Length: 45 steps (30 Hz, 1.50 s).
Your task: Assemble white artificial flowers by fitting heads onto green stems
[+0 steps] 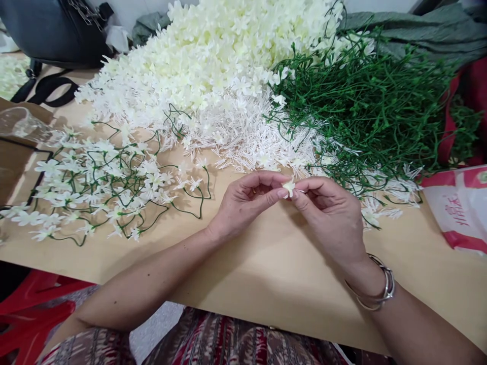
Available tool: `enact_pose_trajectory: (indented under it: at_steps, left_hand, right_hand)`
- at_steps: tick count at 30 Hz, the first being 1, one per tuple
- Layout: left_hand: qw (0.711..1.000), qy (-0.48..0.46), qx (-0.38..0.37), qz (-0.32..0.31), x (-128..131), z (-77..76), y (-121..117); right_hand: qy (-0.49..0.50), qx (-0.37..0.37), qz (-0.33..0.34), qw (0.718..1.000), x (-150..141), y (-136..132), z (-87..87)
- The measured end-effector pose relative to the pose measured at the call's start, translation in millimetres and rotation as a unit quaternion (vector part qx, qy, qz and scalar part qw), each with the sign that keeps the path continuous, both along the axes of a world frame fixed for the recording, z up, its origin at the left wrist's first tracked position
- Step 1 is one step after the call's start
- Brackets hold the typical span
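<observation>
My left hand [243, 200] and my right hand [331, 215] meet at the middle of the wooden table [266, 274]. Both pinch one small cream artificial flower [288, 187] between thumb and fingertips. A silver bracelet [376, 294] circles my right wrist. Just behind the hands lies a big heap of loose cream flowers [213, 66], with white plastic stamens [247, 137] spread along its front edge. A pile of bare green stems [365, 106] lies at the right. Finished green stems carrying flowers [102, 182] are spread out at the left.
A red and white plastic bag [462, 208] lies at the right edge. A clear plastic cup [23, 126] lies at the far left, with a black bag and strap [49, 30] behind it. Green cloth [418, 30] is at the back right.
</observation>
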State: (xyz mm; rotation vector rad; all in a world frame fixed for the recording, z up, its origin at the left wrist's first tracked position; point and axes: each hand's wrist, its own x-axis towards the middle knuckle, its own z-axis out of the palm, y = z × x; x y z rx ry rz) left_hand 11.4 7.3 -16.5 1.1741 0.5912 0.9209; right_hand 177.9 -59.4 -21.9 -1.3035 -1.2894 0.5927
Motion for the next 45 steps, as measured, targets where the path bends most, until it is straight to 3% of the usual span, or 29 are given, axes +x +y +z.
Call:
enact_pose_trajectory:
  at_steps: [4,13,16,21,25,29,31,34,38,42,45]
  left_hand:
    - [1.000,0.007,-0.005,-0.016,-1.8,2.0,1.5]
    - [0.994,0.026,-0.097,-0.050,-3.7,3.9,5.2]
    - [0.991,0.015,-0.116,-0.068,-3.5,4.4,6.1]
    - [0.987,0.011,-0.136,-0.080,-3.5,2.2,5.5]
    - [0.986,0.015,-0.134,-0.102,-2.8,0.5,5.8]
    - [0.986,0.002,-0.130,-0.104,-1.9,-0.3,6.2]
    - [0.991,0.001,-0.104,-0.081,-2.0,-0.6,5.6]
    - [0.999,0.020,-0.045,0.008,-3.4,0.5,5.0]
    - [0.994,0.061,0.027,0.087,-5.0,8.1,11.2]
    - [0.980,0.145,0.122,0.059,-0.7,17.2,26.9]
    - [0.946,0.199,0.257,0.000,9.6,17.8,40.4]
  right_hand:
    - [0.084,-0.107,0.021,0.991,0.2,-0.9,7.9]
    - [0.136,-0.152,0.037,0.978,-2.4,-0.3,14.9]
    - [0.137,-0.136,0.048,0.980,-3.4,0.2,13.4]
    - [0.107,-0.041,0.041,0.993,0.9,4.0,9.8]
    - [0.014,0.000,0.104,0.994,9.8,7.4,9.2]
    - [-0.035,0.011,0.077,0.996,11.7,8.5,8.5]
    - [-0.027,0.007,0.064,0.998,9.2,7.8,6.6]
    - [-0.024,-0.027,0.056,0.998,3.8,4.8,2.8]
    - [-0.180,-0.013,0.094,0.979,-3.6,-1.3,2.8]
    - [-0.334,0.026,0.131,0.933,-10.0,-11.1,11.8]
    - [-0.389,0.032,0.174,0.904,-11.3,-22.7,18.0]
